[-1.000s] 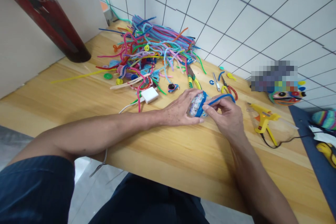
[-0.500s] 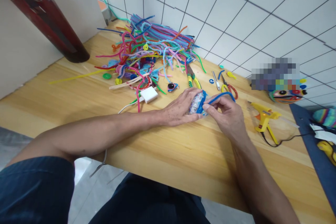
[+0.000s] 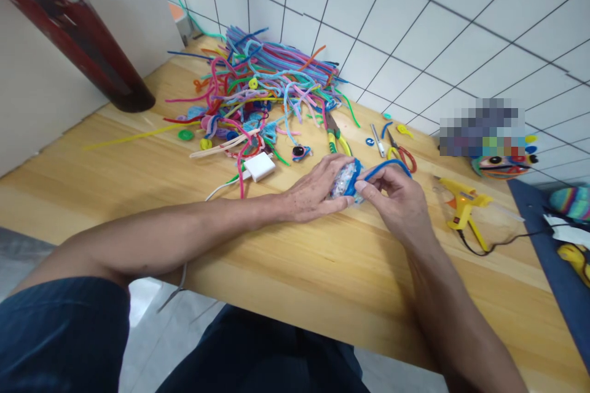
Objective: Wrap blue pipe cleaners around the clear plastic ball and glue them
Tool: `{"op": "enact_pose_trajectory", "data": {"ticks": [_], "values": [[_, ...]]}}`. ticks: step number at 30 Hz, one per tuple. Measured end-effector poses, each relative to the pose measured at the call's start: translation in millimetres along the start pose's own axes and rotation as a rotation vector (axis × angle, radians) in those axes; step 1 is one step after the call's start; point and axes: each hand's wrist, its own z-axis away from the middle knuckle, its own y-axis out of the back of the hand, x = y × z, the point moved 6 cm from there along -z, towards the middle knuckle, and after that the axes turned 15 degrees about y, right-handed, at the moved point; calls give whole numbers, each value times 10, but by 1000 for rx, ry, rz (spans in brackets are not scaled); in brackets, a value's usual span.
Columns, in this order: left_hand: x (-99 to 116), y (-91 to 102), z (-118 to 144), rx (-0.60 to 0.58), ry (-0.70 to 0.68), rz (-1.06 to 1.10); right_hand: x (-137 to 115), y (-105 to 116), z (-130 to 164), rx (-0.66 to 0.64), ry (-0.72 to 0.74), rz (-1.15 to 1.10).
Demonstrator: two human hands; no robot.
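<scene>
My left hand [image 3: 318,191] is closed around a small whitish, sparkly bundle [image 3: 342,181] and keeps it on the wooden table. Blue pipe cleaner runs across that bundle's right side. Between thumb and fingers, my right hand [image 3: 394,196] pinches a blue pipe cleaner [image 3: 391,164], whose loose end arches up over the knuckles. Both hands almost meet at the bundle, and its underside is hidden. Just beyond my left hand lie pliers [image 3: 336,138] with yellow-green handles.
A heap of coloured pipe cleaners [image 3: 276,67] lies against the tiled wall. Nearer are a white charger [image 3: 259,166] and a black-eyed piece [image 3: 299,152]. Rightward lie scissors [image 3: 402,152], a cutter knife [image 3: 378,140] and a corded yellow glue gun [image 3: 464,201]. A red flask [image 3: 83,37] stands left.
Both hands hold nearly the same pose at the bundle. The blue pipe cleaner's free end has shifted very slightly, and the whole view has moved a little.
</scene>
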Motion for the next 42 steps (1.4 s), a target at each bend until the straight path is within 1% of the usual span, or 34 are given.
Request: {"op": "enact_pose_trajectory", "data": {"ticks": [6,12,18,22,26,33,42], "values": [[5,-26,13,1,-28,-39,44,-1,22,-5,-45,-44],[12,-34,21,20,-64,-57,29,7,25,-3,-31,-16],[21,-10,11,-8,-54,-11,10,10,26,-2,-28,15],[26,8,5,-3,-34,-11,0,4,28,2,-30,17],[44,6,7,1,-49,1,3,4,26,-2,-42,14],[48,-23,15,72,-94,-40,-12,6,22,-4,-32,34],[15,-32,4,16,-56,-35,-33,2,18,10,-25,38]]}}
